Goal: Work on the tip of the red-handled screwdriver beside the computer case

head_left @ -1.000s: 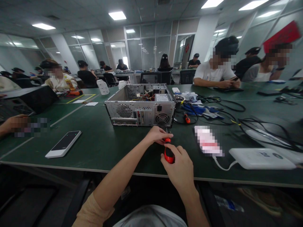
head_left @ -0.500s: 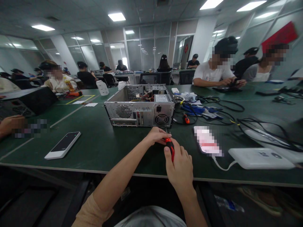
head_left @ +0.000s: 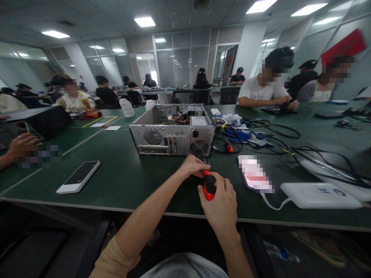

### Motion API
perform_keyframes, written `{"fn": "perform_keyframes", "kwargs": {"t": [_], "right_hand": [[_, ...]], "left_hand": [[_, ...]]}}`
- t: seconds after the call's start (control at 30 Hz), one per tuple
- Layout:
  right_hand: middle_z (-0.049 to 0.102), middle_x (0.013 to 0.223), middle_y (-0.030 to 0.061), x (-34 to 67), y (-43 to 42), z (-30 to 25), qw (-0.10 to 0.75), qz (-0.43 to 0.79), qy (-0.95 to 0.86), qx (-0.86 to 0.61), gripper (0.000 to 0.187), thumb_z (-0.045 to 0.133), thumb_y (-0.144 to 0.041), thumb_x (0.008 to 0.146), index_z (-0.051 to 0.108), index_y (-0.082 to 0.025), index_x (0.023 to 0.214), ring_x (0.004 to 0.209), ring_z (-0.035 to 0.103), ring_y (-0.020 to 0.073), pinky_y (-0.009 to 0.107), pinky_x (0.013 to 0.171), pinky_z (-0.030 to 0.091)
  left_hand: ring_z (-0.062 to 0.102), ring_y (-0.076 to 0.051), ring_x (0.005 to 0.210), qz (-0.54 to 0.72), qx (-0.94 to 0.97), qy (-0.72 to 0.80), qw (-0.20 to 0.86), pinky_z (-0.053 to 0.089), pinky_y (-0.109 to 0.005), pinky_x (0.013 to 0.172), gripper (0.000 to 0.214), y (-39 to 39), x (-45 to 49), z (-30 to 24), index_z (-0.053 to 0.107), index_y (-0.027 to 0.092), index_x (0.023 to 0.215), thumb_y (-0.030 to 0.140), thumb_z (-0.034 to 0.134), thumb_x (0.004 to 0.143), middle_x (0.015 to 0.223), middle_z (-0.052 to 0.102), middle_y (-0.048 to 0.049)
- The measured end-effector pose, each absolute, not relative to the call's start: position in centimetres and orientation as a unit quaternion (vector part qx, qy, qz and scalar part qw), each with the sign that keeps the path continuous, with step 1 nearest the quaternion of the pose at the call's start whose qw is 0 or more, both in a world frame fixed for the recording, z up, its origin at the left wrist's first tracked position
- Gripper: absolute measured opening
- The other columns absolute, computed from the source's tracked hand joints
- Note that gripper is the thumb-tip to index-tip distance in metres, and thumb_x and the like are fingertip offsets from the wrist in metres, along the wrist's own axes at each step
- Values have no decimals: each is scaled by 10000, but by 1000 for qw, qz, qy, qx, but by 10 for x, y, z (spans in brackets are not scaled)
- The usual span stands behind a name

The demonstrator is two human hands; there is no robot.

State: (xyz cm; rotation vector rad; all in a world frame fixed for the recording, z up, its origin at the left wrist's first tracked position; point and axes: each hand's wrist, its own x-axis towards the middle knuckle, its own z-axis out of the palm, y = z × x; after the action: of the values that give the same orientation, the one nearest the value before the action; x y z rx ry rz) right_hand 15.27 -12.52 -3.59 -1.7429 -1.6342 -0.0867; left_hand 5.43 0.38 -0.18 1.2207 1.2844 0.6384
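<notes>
While the person's two bare hands meet in front of an open metal computer case [head_left: 150,137], both are on a red and black screwdriver [head_left: 209,190]. The right hand [head_left: 222,202] has its grip wrapped loosely about the handle, thumb on the left and fingers on the right. The left hand [head_left: 191,166] has its grip pinched together at the front end of the tool, whose thin shaft points at the case's lower right corner; whether the tip touches metal cannot be told. The case sits on a green tabletop [head_left: 116,179], its fan grille and ports facing the person. To the left lies a white device [head_left: 79,177] with a dark screen. To the right are a pixelated phone [head_left: 255,173], a white power bank [head_left: 319,195], blue gloves [head_left: 249,136] and a second, smaller-looking screwdriver [head_left: 228,146]. Across the tabletop sits a person in a white shirt [head_left: 263,92]
</notes>
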Motion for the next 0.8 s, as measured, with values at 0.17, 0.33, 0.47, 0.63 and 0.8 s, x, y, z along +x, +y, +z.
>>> {"fn": "perform_keyframes", "kwargs": {"t": [0.17,0.33,0.47,0.63,0.8], "right_hand": [[701,919,87,155,-128,-28,366,60,-638,-675,499,382,-528,969,474,-183,1318,855,649,269,409,834,398],[672,847,50,156,-126,-28,385,68,-617,-683,458,512,-426,892,489,-181,1277,763,616,239,378,794,398],[635,934,73,157,-123,-35,408,19,-613,-676,475,595,-317,769,526,-175,1217,828,572,252,373,773,402],[610,978,80,158,-122,-37,414,-11,-634,-653,429,587,-237,745,557,-198,1171,887,539,261,378,789,406],[616,1008,101,156,-125,-33,401,-5,-631,-665,466,607,-460,831,544,-200,1212,920,553,289,408,805,413]], "left_hand": [[633,-99,533,278,498,557,603,599,-255,646,100,3,56,0,670,79,754,136,740,797,583,653,-14],[637,-102,536,275,501,558,602,605,-267,635,97,4,59,-3,655,73,800,143,720,816,614,662,-22],[652,-116,541,260,521,563,586,608,-284,632,139,3,59,-3,667,76,827,203,724,820,671,692,-45],[685,-148,571,265,551,552,567,599,-268,609,321,6,54,-9,683,84,967,307,791,764,684,707,-58],[680,-145,568,285,541,550,569,594,-254,588,365,8,55,-14,642,78,1080,238,776,782,650,685,-32]]}}
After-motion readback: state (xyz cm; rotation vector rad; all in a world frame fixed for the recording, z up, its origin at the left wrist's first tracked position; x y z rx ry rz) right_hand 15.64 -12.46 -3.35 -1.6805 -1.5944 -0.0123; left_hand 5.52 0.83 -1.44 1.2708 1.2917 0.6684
